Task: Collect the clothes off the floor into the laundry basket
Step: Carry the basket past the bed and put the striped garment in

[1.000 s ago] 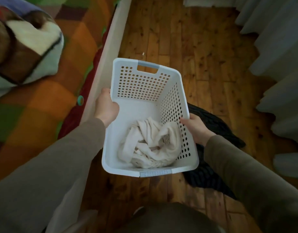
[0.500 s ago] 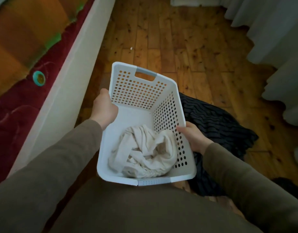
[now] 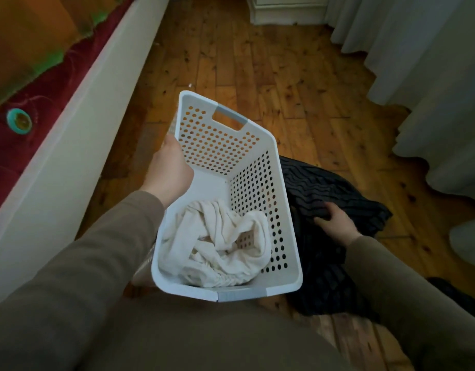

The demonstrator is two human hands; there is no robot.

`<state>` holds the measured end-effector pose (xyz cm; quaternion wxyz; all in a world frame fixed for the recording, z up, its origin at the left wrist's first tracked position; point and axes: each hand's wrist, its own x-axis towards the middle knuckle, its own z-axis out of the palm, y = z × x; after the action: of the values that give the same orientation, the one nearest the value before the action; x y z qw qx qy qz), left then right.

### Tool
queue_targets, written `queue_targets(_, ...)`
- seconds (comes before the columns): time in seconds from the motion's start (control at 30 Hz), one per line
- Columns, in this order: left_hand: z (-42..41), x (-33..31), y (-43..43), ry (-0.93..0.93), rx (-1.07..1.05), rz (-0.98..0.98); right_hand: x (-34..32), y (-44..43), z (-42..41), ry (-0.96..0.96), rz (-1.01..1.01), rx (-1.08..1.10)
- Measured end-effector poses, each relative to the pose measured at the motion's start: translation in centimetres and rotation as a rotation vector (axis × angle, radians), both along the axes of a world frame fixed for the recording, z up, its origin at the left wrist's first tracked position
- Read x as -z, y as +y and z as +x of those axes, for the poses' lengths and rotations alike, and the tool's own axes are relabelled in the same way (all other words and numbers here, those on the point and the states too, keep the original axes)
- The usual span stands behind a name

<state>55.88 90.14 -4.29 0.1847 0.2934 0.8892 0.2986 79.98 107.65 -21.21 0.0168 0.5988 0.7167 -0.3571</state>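
Observation:
A white perforated laundry basket (image 3: pixel 260 145) hangs above the wooden floor, tilted, with my left hand (image 3: pixel 170 172) gripping its left rim. A crumpled cream garment (image 3: pixel 217 245) lies in its near end. To the right of the basket, a black ribbed garment (image 3: pixel 319 183) is spread on the floor. My right hand (image 3: pixel 335 222) rests on that garment with fingers curling into the fabric; whether it has a firm hold I cannot tell.
A bed with a white side rail (image 3: pixel 78 135) and red and orange bedding runs along the left. Grey curtains (image 3: pixel 423 76) hang at the right, reaching the floor. White furniture base (image 3: pixel 287 12) stands at the far end. Another dark item (image 3: pixel 450 293) lies at the lower right.
My right hand has left the basket's right rim and dropped onto the black garment. The basket, now held by the left hand alone, has tilted and swung left.

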Motion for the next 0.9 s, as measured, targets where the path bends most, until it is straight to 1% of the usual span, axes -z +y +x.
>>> queue_targets(0.03, 0.2, 0.1, 0.1, 0.001, -0.006, 0.011, 1.1, 0.0, 0.8, -0.088, -0.045, -0.023)
queue_targets(0.1, 0.5, 0.2, 0.5, 0.002, -0.016, 0.032, 2.9, -0.5, 1.4, -0.179, -0.136, -0.023)
queue_targets(0.17, 0.8, 0.3, 0.7, 0.01, -0.013, 0.037, 4.2, -1.4, 0.9, -0.201, -0.181, -0.035)
queue_targets(0.27, 1.2, 0.4, 1.0, 0.033, -0.014, 0.029, 5.2, -2.0, 0.0, -0.243, -0.196, -0.077)
queue_targets(0.33, 1.4, 0.3, 1.1, 0.05, -0.016, 0.02, 5.5, -2.3, 0.0, -0.324, -0.148, -0.117)
queue_targets(0.4, 1.5, 0.4, 1.1, 0.057, -0.02, 0.01, 5.7, -2.4, 0.4, -0.418, -0.046, -0.144)
queue_targets(0.43, 1.5, 0.4, 1.1, 0.057, -0.02, 0.006, 5.8, -2.4, 0.7, -0.442, -0.001, -0.145)
queue_targets(0.5, 1.7, 0.4, 1.2, 0.056, -0.016, 0.005, 5.8, -2.0, 1.1, -0.42, 0.052, -0.138)
queue_targets(0.57, 1.8, 0.4, 1.3, 0.054, -0.013, 0.013, 5.5, -1.6, 1.2, -0.336, 0.077, -0.114)
queue_targets(0.63, 1.9, 0.5, 1.6, 0.048, -0.005, 0.023, 4.8, -1.5, 1.2, -0.188, 0.071, -0.043)
queue_targets(0.8, 2.2, 0.7, 1.8, 0.042, 0.006, 0.039, 1.8, -1.2, 1.1, 0.279, 0.02, 0.223)
queue_targets(0.9, 2.3, 0.8, 1.6, 0.035, 0.012, 0.04, -1.0, -0.4, 1.3, 0.597, -0.105, 0.443)
